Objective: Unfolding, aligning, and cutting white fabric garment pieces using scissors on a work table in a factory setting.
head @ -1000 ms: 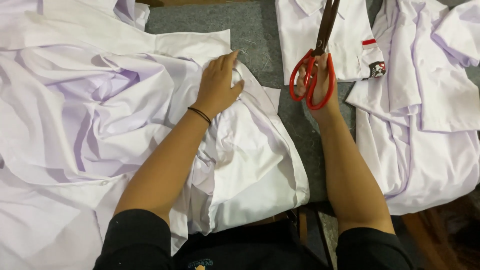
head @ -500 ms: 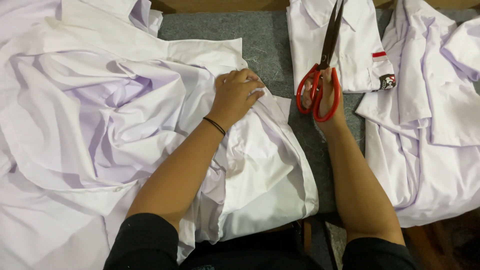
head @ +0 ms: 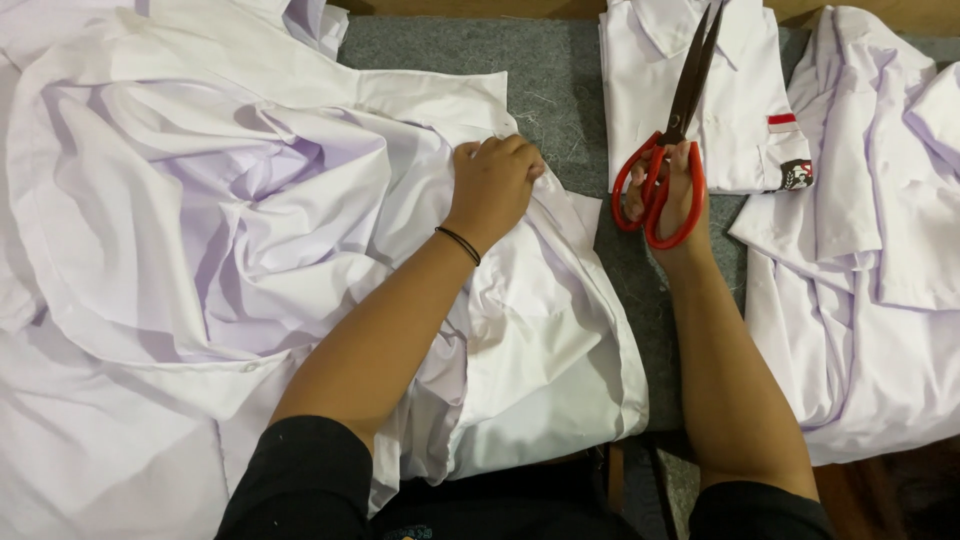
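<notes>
My left hand (head: 492, 185) grips a fold of the crumpled white shirt (head: 230, 230) that covers the left half of the grey felt table top (head: 560, 90); a thin black band circles that wrist. My right hand (head: 672, 195) holds red-handled scissors (head: 668, 140) by their loops, the closed dark blades pointing away from me over a folded white shirt (head: 740, 100) with a small red patch and a badge on its sleeve.
Another loose white shirt (head: 870, 250) lies at the right, over the table's edge. More white cloth fills the near left. A wooden strip runs along the far edge. Bare grey felt shows between the shirts.
My left hand went from lying flat on the cloth to closing its fingers on a fold. My right hand with the scissors stayed by the folded shirt.
</notes>
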